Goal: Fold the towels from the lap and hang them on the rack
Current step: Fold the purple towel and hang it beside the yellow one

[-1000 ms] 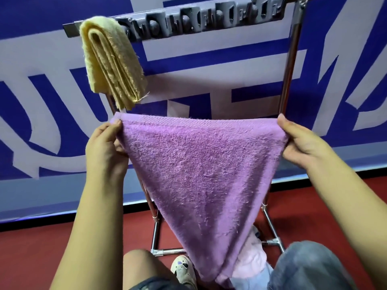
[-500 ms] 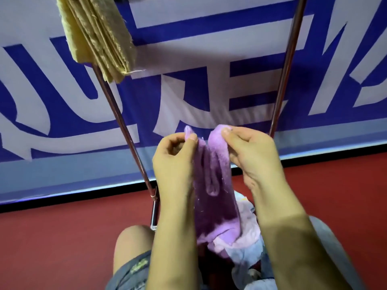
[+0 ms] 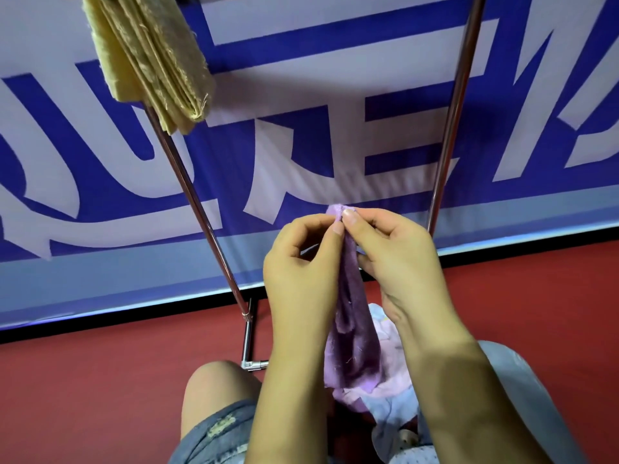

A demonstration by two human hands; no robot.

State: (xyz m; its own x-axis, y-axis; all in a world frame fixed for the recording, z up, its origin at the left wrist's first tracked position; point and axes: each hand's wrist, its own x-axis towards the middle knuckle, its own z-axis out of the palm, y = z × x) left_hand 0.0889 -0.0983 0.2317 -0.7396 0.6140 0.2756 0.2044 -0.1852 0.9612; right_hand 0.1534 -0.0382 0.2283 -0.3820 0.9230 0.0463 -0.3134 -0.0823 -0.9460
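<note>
Purple towel (image 3: 351,329) hangs folded in half between the two hands, its top corners brought together and pinched at one point in front of the person. Left hand (image 3: 301,279) is raised with the wrist bent back, the thumb and forefinger closed on the towel's top edge from the left, the other fingers curled loosely behind. Right hand (image 3: 395,259) mirrors it from the other side, thumb and forefinger pinching the same top edge, so that the two thumbs lie side by side and touch at the fold; the remaining fingers curl in against the cloth lower down. Both forearms rise from the bottom of the view and converge toward the pinch.

From that point the towel falls in a narrow, creased column down to the lap, where its lower end rests on a pile of pale pink and light blue cloths (image 3: 392,390). The pile lies between the person's knees: a bare left knee (image 3: 217,386) above frayed denim shorts (image 3: 217,433), and the right leg under grey-blue fabric.

Beyond the hands stand the two slanting metal legs of the rack (image 3: 452,122), joined to a low foot bar near the red floor (image 3: 83,380). A folded yellow towel (image 3: 150,55) hangs at the upper left, over the rack's left leg. Behind it all runs a blue and white banner (image 3: 301,95).
</note>
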